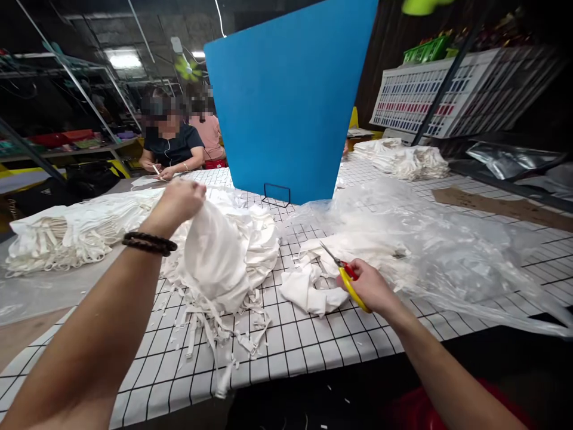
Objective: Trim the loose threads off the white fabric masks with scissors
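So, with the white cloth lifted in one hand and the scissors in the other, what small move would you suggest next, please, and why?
Probably bring the scissors across to the white cloth. The left hand has a grip on its bunched top and holds it up over the pile, while the right hand holds the scissors apart from it, over a smaller cloth piece. Cut strips lie below on the checked table.

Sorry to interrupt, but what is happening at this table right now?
A person's left hand lifts a white fabric piece off a heap on the checked table. Their right hand holds yellow-handled scissors over another white piece. Cut strips hang near the edge. Two other people sit behind.
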### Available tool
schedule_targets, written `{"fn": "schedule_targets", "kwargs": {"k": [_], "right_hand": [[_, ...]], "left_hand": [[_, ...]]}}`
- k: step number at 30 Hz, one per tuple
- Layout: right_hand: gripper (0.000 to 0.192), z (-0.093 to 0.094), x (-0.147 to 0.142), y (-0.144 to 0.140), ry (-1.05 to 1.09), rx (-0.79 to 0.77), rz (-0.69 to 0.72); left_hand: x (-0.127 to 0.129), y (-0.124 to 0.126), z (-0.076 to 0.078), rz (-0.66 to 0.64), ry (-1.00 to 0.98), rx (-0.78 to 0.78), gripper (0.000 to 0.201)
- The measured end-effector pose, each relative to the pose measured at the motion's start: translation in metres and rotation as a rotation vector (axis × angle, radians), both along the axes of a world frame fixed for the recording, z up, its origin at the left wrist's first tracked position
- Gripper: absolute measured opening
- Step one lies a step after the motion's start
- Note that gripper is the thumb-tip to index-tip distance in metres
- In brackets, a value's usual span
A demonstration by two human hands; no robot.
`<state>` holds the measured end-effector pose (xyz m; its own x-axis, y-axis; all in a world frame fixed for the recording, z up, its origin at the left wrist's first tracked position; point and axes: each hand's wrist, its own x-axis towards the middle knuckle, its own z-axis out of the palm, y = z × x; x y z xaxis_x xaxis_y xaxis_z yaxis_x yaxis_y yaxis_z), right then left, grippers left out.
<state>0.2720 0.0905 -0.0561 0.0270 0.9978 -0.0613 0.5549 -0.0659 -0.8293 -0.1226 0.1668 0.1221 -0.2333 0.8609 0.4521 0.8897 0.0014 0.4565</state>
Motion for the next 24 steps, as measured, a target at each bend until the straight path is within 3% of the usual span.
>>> {"fn": "schedule_targets", "kwargs": {"k": [3,5,8,10,12,14,16,19,21,24], "right_hand": [[0.031,-0.001,-0.021,-0.010,-0.037,-0.068,0.075],[0.027,-0.001,-0.033,-0.022,-0.062,-0.068,0.104],[0.020,0.001,-0.046,-0.051,0.062,-0.061,0.191],[0.021,0.001,-0.048,-0.071,0.215,-0.125,0.314],[0.025,-0.003,-0.043,-0.083,0.354,-0.221,0.400],[0.030,-0.009,-0.033,-0.082,0.427,-0.268,0.349],[0.030,-0.015,-0.020,-0.069,0.402,-0.198,0.179],[0.022,-0.019,-0.004,-0.040,0.140,-0.018,-0.017],[0.018,-0.019,0.001,-0.025,-0.067,0.021,-0.035],[0.018,-0.018,0.002,-0.016,-0.214,-0.002,-0.006]], "left_hand": [[0.033,-0.023,-0.043,-0.042,0.160,-0.119,0.034],[0.067,-0.044,-0.081,-0.257,0.174,-0.237,0.034],[0.115,-0.073,-0.136,-0.661,0.009,-0.496,0.047],[0.136,-0.086,-0.162,-0.796,-0.060,-0.539,0.051],[0.143,-0.095,-0.178,-0.821,-0.122,-0.519,0.034],[0.138,-0.103,-0.187,-0.780,-0.175,-0.497,0.019],[0.127,-0.111,-0.190,-0.721,-0.314,-0.501,0.019],[0.107,-0.125,-0.187,-0.627,-0.606,-0.529,0.030],[0.100,-0.135,-0.178,-0.589,-0.656,-0.525,0.030],[0.101,-0.160,-0.151,-0.558,-0.587,-0.379,0.020]]}}
